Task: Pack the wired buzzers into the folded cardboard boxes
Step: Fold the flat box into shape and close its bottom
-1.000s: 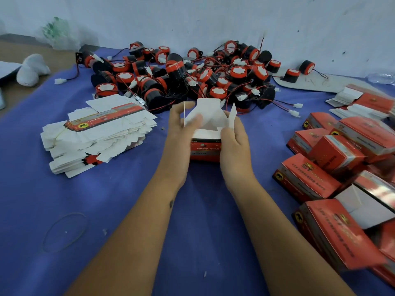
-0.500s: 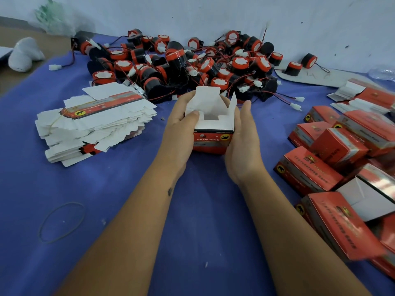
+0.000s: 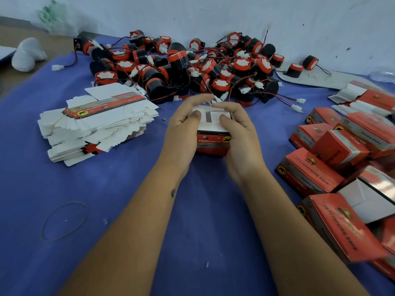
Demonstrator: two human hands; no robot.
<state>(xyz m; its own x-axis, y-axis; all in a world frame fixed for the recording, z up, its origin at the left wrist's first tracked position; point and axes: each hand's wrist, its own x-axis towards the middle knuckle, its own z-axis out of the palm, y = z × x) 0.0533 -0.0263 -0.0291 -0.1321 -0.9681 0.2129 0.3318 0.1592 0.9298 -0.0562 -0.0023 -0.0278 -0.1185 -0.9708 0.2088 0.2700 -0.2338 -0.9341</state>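
A blue-covered worktop [image 3: 132, 210] fills the view, and everything here is placed from the red cardboard box [image 3: 213, 143] standing at its middle. Beyond the box, against the pale wall, lies the heap of wired buzzers [image 3: 192, 69], black bodies with red caps and white faces, thin red and black leads and white plugs trailing out toward the box. To the right of the box sits a crowd of folded red boxes [image 3: 333, 163], some tipped on their sides, one with its white flaps showing. To the left of the box rests a stack of flat unfolded cartons [image 3: 96, 127], white side up with one red printed strip on top. Nearer than the box and well to its left, a thin rubber band [image 3: 64, 221] lies in a loop on the cloth.

The left hand [image 3: 181, 129] grips the box's left side, its fingers curled over the far top edge and its thumb pressing on the white top flaps. The right hand [image 3: 239, 133] grasps the right side likewise, fingers curled across the top, thumb down on the flaps. The flaps lie nearly flat under both thumbs.
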